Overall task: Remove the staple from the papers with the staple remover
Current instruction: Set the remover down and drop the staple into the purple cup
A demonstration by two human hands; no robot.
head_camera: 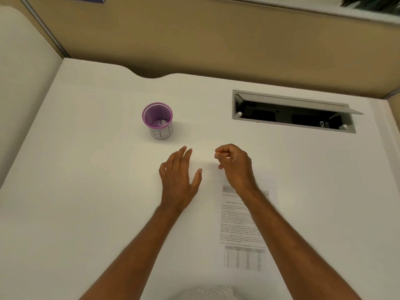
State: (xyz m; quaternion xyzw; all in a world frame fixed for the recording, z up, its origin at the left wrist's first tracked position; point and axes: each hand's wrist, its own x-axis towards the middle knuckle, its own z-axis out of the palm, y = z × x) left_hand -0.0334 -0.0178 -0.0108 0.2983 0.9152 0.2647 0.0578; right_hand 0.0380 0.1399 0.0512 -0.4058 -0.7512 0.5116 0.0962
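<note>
The purple cup stands upright on the white table, beyond and to the left of the left hand and well apart from it; its wall carries a white label with dark lettering, and small silvery pieces lie in its bottom, too small to identify; the left hand rests palm down on the table with its grip spread, the fingers extended forward and the thumb set off to the right, holding nothing; bare table separates it from the right hand, which lies near it at about the same depth; the right hand is curled, its grip pressed together with thumb and fingertips meeting at the left side of the fist; whether anything small is pinched there cannot be told; the papers lie flat on the table nearer the person than the right hand, under the right wrist and forearm, which cross their upper right part; printed text and a table of figures show on the top sheet; the staple and the staple remover cannot be made out; a grey cable hatch, its lid raised, sits in the table beyond and to the right of the right hand, well apart from it.
</note>
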